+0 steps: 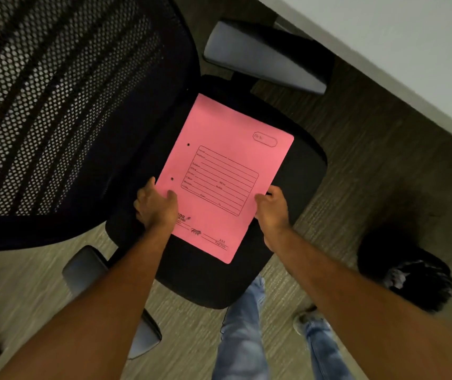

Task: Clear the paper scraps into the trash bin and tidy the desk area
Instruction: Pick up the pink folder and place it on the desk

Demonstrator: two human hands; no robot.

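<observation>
A pink file folder (pixel 227 171) with a printed form on its cover is over the black seat of an office chair (pixel 301 165). Whether it rests on the seat or is just above it, I cannot tell. My left hand (pixel 156 207) grips the folder's left edge, thumb on top. My right hand (pixel 272 207) grips its right edge. A black trash bin (pixel 408 272) with a dark liner stands on the floor at the right, with something pale inside. No loose paper scraps show.
The chair's mesh backrest (pixel 63 113) fills the upper left, with grey armrests at top (pixel 263 56) and lower left (pixel 87 267). A white desk edge (pixel 411 58) runs across the upper right. My jeans-clad legs (pixel 244 338) stand on grey carpet below the seat.
</observation>
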